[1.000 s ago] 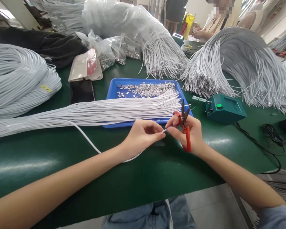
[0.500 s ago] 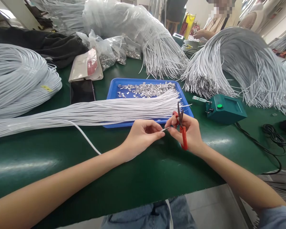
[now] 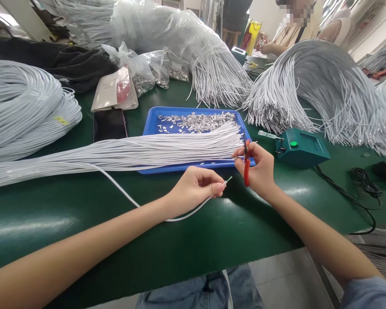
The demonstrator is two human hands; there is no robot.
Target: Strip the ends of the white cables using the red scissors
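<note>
Head view: L hand (image 3: 194,189) is closing to a tight pinch, thumb on fingertips, & is gripping one white cable (image 3: 180,219) just behind its end; a thin greenish tip (image 3: 229,178) is poking out toward the R. Rest of the cable is looping beneath the L forearm & running off to the L above the green table (image 3: 141,257). R hand (image 3: 260,169) is half curling, w/ red-handled scissors (image 3: 246,173) hanging on its fingers, blades pointing up & looking near shut. Its thumb & forefinger are sitting close together; can't tell if they're holding anything small. Blue tray (image 3: 151,122) is lying behind both hands, w/ small metal pcs (image 3: 201,122) & the ends of a white cable bundle (image 3: 180,148) resting in it.

Risks, IMO: blades are sitting v. close to the bundle's ends, so a careless R-hand swing could be nicking insulation. Tip is looking thin, so a brush w/ the scissors or too hard a pull could be bending or snapping it. If the forearm is snagging the loop, it could be tugging the cable out of the pinch. Any bundle shift could be scattering metal pcs.
</note>
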